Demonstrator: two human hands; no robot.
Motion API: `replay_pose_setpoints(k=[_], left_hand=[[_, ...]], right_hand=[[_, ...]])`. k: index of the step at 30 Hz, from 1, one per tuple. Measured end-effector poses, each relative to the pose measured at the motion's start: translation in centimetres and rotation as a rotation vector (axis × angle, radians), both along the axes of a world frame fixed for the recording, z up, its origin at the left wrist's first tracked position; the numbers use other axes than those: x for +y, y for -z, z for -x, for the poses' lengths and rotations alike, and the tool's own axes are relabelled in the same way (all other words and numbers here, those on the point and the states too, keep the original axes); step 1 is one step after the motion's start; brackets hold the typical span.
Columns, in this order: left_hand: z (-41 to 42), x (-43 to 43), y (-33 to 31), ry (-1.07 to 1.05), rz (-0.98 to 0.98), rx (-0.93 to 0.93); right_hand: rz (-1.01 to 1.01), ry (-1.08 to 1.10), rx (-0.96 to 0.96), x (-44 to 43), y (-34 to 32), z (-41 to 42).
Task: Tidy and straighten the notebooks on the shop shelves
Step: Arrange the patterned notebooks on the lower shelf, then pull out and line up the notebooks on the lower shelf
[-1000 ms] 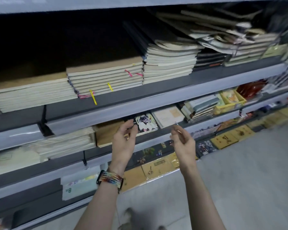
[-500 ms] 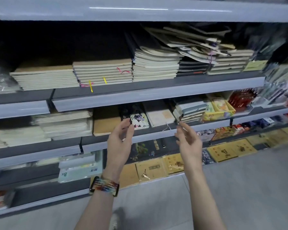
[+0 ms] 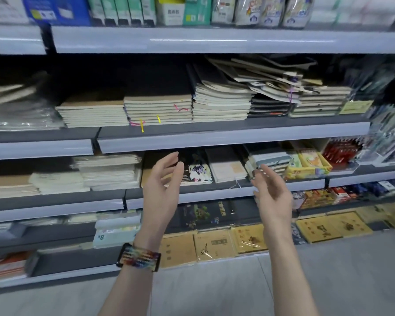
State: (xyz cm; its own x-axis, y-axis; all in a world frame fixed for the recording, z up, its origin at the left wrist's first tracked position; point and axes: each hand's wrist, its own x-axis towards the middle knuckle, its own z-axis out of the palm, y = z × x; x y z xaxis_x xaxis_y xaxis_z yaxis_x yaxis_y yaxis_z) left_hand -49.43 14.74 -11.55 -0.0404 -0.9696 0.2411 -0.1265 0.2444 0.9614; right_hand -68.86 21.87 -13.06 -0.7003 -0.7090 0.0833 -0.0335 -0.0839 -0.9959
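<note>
Both hands are raised in front of the shelves, palms facing each other, holding nothing. My left hand (image 3: 162, 188), with a rainbow wristband, hovers before a dark illustrated notebook (image 3: 197, 173) on the lower shelf. My right hand (image 3: 271, 190) is in front of a pale notebook (image 3: 226, 166) and a grey-blue stack (image 3: 269, 159). On the shelf above lie neat stacks of kraft-covered notebooks (image 3: 157, 107) and white-edged ones (image 3: 221, 103). To their right sits a messy, slanting heap of notebooks (image 3: 271, 76).
Shelf edge (image 3: 214, 142) runs just above my hands. Packaged goods (image 3: 249, 10) fill the top shelf. Yellow boxes (image 3: 310, 165) and red packs (image 3: 340, 151) sit to the right. Golden-brown covers (image 3: 214, 245) line the bottom shelf above the grey floor.
The view has tilted upward, bringing the top shelf into sight. Both hands have opened out and spread a little apart, still empty.
</note>
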Motion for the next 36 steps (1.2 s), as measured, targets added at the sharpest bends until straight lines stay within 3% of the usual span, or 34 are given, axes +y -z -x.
replay_pose_setpoints(k=[12,36], left_hand=[[-10.0,-2.0,-2.6,-0.135,0.043,0.051],[-39.5,-11.6,-3.3,-0.302,0.085,0.108]], right_hand=[[0.078,-0.127,0.044,-5.4,-2.1,-8.8],[0.095,-0.261,0.090,-17.6,-3.2,-37.1]])
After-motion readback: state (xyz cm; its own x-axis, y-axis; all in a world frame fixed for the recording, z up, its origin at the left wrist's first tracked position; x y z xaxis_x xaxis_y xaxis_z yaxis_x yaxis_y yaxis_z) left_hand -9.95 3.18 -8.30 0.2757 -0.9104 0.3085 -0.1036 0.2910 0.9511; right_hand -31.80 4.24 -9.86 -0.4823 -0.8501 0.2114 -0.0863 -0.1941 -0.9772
